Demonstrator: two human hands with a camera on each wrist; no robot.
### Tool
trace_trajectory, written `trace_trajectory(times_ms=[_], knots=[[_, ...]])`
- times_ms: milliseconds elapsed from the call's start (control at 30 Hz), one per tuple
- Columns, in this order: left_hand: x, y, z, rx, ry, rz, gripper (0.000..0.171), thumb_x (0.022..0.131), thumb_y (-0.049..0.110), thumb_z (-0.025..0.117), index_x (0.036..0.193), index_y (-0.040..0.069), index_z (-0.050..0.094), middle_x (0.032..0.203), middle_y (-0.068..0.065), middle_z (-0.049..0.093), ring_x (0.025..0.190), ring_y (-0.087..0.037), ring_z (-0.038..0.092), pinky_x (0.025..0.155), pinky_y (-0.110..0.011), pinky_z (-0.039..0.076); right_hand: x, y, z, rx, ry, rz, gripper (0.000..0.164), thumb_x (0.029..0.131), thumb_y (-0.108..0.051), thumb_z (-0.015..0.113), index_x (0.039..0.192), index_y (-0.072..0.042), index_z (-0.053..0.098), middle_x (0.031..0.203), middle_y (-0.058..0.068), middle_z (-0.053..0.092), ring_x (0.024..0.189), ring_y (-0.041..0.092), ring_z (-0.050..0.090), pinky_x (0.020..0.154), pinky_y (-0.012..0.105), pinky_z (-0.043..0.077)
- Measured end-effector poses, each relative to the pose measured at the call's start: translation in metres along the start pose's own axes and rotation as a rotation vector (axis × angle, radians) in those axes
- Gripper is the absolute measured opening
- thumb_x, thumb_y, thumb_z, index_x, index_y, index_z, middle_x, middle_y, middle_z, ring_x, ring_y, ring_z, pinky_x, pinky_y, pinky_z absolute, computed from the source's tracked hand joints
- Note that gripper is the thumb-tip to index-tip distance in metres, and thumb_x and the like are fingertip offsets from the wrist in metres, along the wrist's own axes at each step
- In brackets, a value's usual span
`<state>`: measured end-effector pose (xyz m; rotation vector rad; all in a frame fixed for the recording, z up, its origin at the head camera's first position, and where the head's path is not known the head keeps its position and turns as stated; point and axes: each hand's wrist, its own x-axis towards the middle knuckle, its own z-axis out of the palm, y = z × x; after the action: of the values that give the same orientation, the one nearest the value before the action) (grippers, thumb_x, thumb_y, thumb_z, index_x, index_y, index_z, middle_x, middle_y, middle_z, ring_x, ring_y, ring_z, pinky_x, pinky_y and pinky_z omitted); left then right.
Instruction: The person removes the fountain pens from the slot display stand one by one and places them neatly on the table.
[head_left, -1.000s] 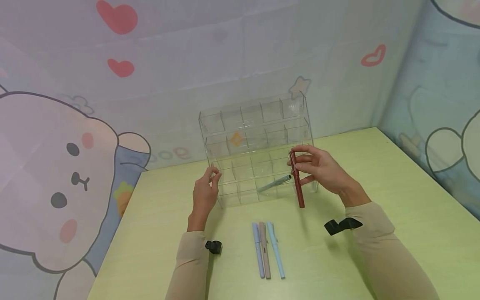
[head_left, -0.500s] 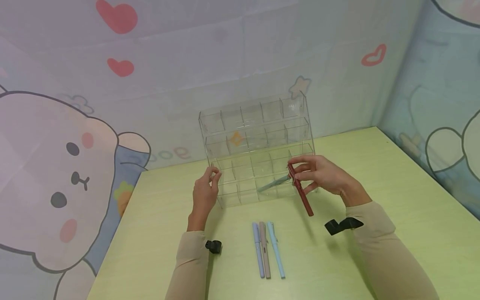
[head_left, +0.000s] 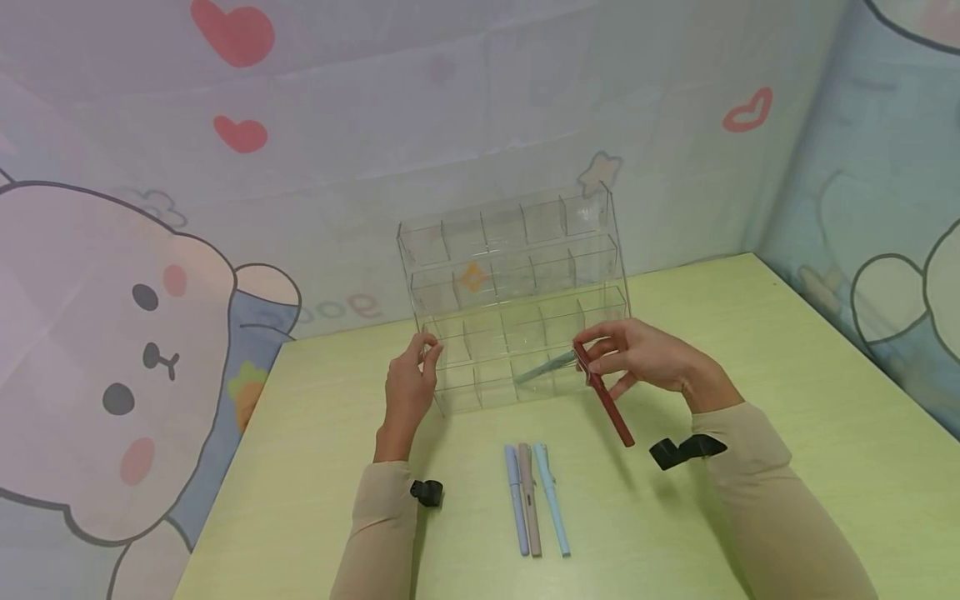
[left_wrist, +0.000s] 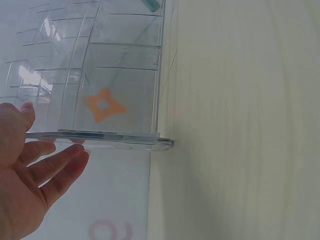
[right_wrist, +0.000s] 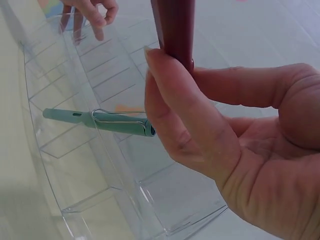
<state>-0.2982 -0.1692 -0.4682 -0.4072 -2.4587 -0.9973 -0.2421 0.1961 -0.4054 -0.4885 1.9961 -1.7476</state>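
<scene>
A clear acrylic rack point(head_left: 517, 250) with tiers of small compartments stands at the back of the table. At its left side my left hand point(head_left: 411, 383) grips the side panel, thumb on the inner side and fingers along the outer face in the left wrist view. My right hand point(head_left: 651, 360) pinches a dark red pen point(head_left: 611, 408) between thumb and fingers, before the rack's lower right corner. That pen slants, its lower end toward me. A teal pen point(right_wrist: 120, 124) with a wire clip leans in the bottom tier, its capped end sticking up toward the right hand.
A lilac pen point(head_left: 517, 500), a taupe pen point(head_left: 529, 508) and a light blue pen point(head_left: 553, 504) lie side by side on the table point(head_left: 300, 500) before the rack. A printed cloth point(head_left: 337, 167) hangs close behind the rack.
My right hand has lowered the red pen along the rack's right side, and the pen has tilted so its lower end swings right and nearer. The left hand has stayed in place.
</scene>
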Motion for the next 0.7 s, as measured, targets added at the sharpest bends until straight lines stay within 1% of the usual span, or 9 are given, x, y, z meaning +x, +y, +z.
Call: trace_trajectory(times_ms=[33,133,267,367,433,500,600,667,700], knots=[[0.0,0.0,0.0,-0.002,0.001,0.002,0.017,0.106,0.031,0.054,0.108,0.016,0.059,0.095,-0.027,0.072,0.104,-0.044,0.068,0.047,-0.038,0.042,0.0,0.0,0.0,-0.01,-0.011,0.008,0.057,0.097,-0.001,0.062,0.146,0.01,0.035,0.124,0.033,0.056,0.1,0.037,0.067,0.07,0.046,0.058],[0.0,0.001,0.0,-0.005,-0.004,0.002,0.017,0.106,0.031,0.053,0.109,0.015,0.059,0.086,-0.025,0.071,0.103,-0.044,0.068,0.044,-0.036,0.039,0.0,0.001,0.001,-0.039,-0.057,0.033,0.056,0.096,0.0,0.062,0.144,0.012,0.037,0.122,0.03,0.058,0.101,0.038,0.066,0.071,0.048,0.057],[-0.001,0.001,0.0,-0.009,-0.008,0.001,0.017,0.106,0.031,0.053,0.109,0.015,0.059,0.074,-0.022,0.069,0.104,-0.044,0.067,0.041,-0.032,0.034,-0.002,0.003,0.004,-0.072,-0.112,0.075,0.051,0.093,0.001,0.065,0.137,0.013,0.041,0.117,0.025,0.06,0.097,0.034,0.066,0.073,0.05,0.057],[-0.001,0.001,0.0,-0.009,-0.006,0.0,0.017,0.106,0.031,0.054,0.109,0.016,0.059,0.079,-0.023,0.071,0.103,-0.044,0.067,0.041,-0.031,0.034,-0.002,0.005,0.007,-0.082,-0.133,0.099,0.046,0.091,0.002,0.067,0.13,0.013,0.045,0.111,0.024,0.062,0.092,0.034,0.068,0.073,0.05,0.057],[-0.001,0.001,-0.001,-0.007,-0.009,-0.004,0.017,0.106,0.032,0.053,0.109,0.016,0.059,0.08,-0.022,0.071,0.104,-0.044,0.067,0.041,-0.032,0.035,-0.001,0.007,0.008,-0.091,-0.139,0.108,0.041,0.09,0.004,0.068,0.125,0.012,0.048,0.106,0.025,0.063,0.088,0.035,0.069,0.072,0.049,0.057],[-0.001,0.001,-0.001,-0.003,-0.007,-0.003,0.017,0.106,0.032,0.053,0.109,0.016,0.06,0.09,-0.024,0.072,0.104,-0.043,0.067,0.043,-0.034,0.038,0.0,0.007,0.01,-0.096,-0.145,0.115,0.038,0.088,0.005,0.069,0.121,0.011,0.051,0.104,0.026,0.064,0.086,0.036,0.07,0.073,0.049,0.057],[-0.001,0.001,-0.001,0.001,-0.002,-0.001,0.017,0.106,0.032,0.053,0.109,0.017,0.06,0.101,-0.025,0.072,0.105,-0.043,0.068,0.047,-0.039,0.043,0.002,0.009,0.012,-0.103,-0.154,0.124,0.04,0.088,0.004,0.07,0.123,0.01,0.051,0.104,0.026,0.064,0.086,0.035,0.071,0.075,0.048,0.057],[-0.001,0.001,-0.001,0.003,0.002,0.004,0.017,0.106,0.032,0.053,0.109,0.017,0.06,0.101,-0.025,0.072,0.104,-0.043,0.068,0.049,-0.041,0.045,0.003,0.01,0.013,-0.108,-0.168,0.128,0.043,0.089,0.004,0.069,0.127,0.01,0.049,0.106,0.025,0.064,0.087,0.034,0.07,0.076,0.047,0.057],[-0.001,0.001,-0.001,0.002,0.001,0.005,0.016,0.106,0.031,0.053,0.108,0.017,0.06,0.095,-0.024,0.072,0.104,-0.043,0.068,0.049,-0.041,0.045,0.003,0.011,0.014,-0.112,-0.175,0.129,0.044,0.09,0.004,0.068,0.129,0.01,0.049,0.107,0.025,0.063,0.088,0.034,0.07,0.077,0.047,0.057]])
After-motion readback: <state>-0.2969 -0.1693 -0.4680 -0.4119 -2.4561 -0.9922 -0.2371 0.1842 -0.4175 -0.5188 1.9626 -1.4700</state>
